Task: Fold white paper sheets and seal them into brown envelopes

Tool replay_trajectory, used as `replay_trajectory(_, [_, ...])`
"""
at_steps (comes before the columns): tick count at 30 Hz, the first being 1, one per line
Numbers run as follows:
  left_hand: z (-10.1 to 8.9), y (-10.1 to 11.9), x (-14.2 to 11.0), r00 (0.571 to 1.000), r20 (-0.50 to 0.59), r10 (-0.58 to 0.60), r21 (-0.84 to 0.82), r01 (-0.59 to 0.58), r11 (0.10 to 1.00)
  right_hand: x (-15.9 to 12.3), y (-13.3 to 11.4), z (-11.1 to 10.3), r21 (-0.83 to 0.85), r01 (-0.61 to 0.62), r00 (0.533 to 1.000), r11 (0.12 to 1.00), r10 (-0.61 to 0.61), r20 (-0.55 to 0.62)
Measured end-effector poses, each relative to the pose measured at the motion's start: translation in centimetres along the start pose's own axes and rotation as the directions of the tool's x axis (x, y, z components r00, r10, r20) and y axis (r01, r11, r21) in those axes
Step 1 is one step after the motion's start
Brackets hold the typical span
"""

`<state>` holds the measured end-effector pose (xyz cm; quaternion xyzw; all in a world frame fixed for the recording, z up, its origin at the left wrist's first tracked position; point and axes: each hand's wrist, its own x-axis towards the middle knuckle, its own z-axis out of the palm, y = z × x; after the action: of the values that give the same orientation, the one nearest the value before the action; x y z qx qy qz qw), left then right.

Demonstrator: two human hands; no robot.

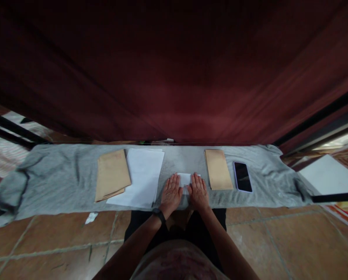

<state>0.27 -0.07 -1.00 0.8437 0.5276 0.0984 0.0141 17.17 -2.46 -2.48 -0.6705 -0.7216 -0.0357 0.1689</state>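
A small piece of white paper (185,179), which looks folded, lies on the grey cloth in front of me. My left hand (171,193) rests flat on its left side, fingers stretched out. On its right side my right hand (198,193) also lies flat, fingers pointing away from me. The hands cover both edges of the paper. Left of my left hand is a stack of white sheets (145,175). Several brown envelopes (112,173) partly overlap those sheets. Another small pile of brown envelopes (219,169) lies right of my right hand.
A grey cloth (60,175) covers the long narrow surface. A phone (243,177) with a dark screen lies at the right. Behind stands a dark red curtain (174,77). A scrap of white paper (91,217) is on the tiled floor (57,237). A white board (330,175) is at far right.
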Motion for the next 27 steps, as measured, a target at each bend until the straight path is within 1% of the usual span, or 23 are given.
replay_trajectory(7, [0.1, -0.6, -0.8, 1.000, -0.004, -0.030, 0.020, 0.030, 0.999, -1.0, 1.3, 0.5, -0.019, -0.003, 0.998, 1.000, 0.002, -0.055])
replay_trajectory(16, [-0.4, -0.6, -1.3, 0.999, -0.026, -0.036, 0.028, 0.036, 0.999, -2.1, 2.0, 0.2, -0.022, -0.001, 0.992, 1.000, -0.002, -0.126])
replay_trajectory(20, [-0.5, -0.5, -1.4, 0.998, -0.049, -0.031, 0.020, 0.032, 0.999, -2.0, 1.1, -0.3, -0.026, -0.015, 0.992, 1.000, 0.012, -0.124])
replay_trajectory(24, [-0.4, -0.4, -1.4, 0.999, -0.038, -0.031, 0.014, 0.031, 0.999, -1.5, -0.9, -0.7, 0.012, 0.073, 0.996, 0.997, -0.072, -0.057])
replay_trajectory(27, [-0.4, -0.4, -1.5, 0.999, -0.030, -0.042, 0.011, 0.042, 0.999, -1.5, -1.8, -0.5, 0.039, 0.129, 0.992, 0.991, -0.128, -0.024])
